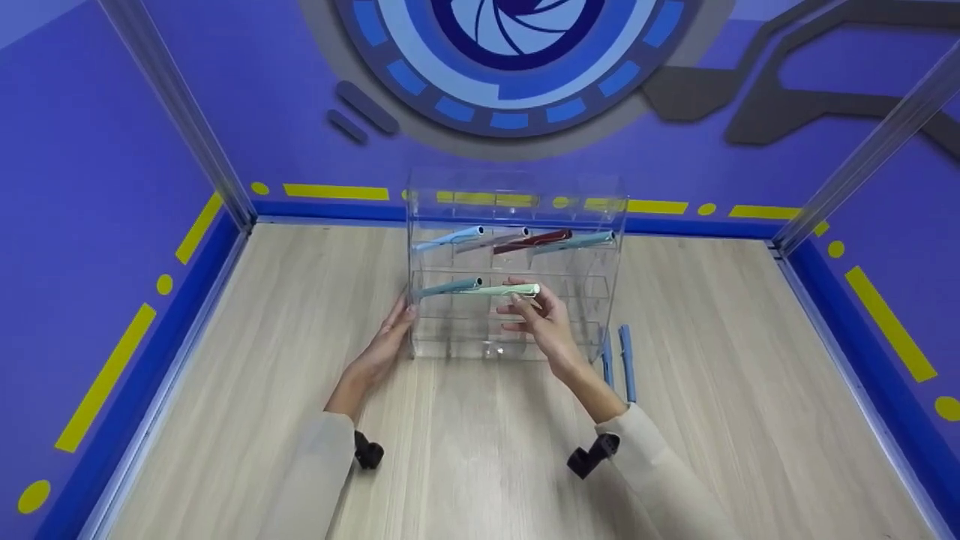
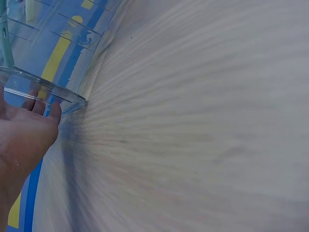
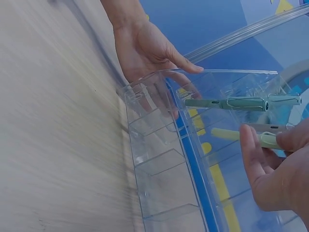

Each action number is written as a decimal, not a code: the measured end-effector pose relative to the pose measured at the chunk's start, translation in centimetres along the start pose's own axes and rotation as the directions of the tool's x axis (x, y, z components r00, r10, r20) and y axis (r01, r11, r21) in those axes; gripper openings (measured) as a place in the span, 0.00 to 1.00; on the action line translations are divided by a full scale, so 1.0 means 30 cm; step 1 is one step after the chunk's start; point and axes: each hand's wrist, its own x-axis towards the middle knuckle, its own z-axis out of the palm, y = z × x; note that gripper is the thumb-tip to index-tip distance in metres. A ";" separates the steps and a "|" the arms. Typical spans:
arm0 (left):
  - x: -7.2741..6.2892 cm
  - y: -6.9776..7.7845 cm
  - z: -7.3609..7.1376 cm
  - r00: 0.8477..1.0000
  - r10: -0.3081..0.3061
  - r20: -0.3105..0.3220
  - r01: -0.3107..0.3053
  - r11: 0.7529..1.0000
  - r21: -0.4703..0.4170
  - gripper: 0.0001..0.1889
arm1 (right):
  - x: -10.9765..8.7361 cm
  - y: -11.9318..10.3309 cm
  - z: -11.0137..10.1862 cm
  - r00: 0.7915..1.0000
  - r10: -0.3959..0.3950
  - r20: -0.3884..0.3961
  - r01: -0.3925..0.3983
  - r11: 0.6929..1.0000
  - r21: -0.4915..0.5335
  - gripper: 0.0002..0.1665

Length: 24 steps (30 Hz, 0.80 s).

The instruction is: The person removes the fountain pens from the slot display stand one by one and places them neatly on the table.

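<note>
A clear acrylic pen rack (image 1: 517, 349) with stepped compartments stands upright on the table. My right hand (image 1: 551, 330) pinches a light green pen (image 1: 499, 290) near its capped end, thumb against fingers. The pen's far end lies inside the middle tier, beside a teal pen (image 1: 450, 287) in the leftmost slot. My left hand (image 1: 386, 345) rests along the rack's left side with its fingers extended, seen through the clear wall in the right wrist view. On the upper tier lie a light blue pen (image 1: 450, 238), a pale greyish pen (image 1: 487, 241), a dark red pen (image 1: 534, 241) and a blue-green pen (image 1: 576, 242).
Two blue pens (image 1: 628, 364) lie on the wood-grain table (image 1: 750, 420) at the rack's right, one partly behind my right forearm. Blue printed walls (image 1: 300, 150) with metal corner posts (image 1: 187, 112) enclose the table at the back and sides.
</note>
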 end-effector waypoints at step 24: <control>-0.004 0.000 0.004 0.999 0.052 0.006 -0.052 0.999 -0.014 0.38 | -0.028 -0.027 -0.051 0.987 -0.152 -0.051 0.152 0.988 -0.013 0.21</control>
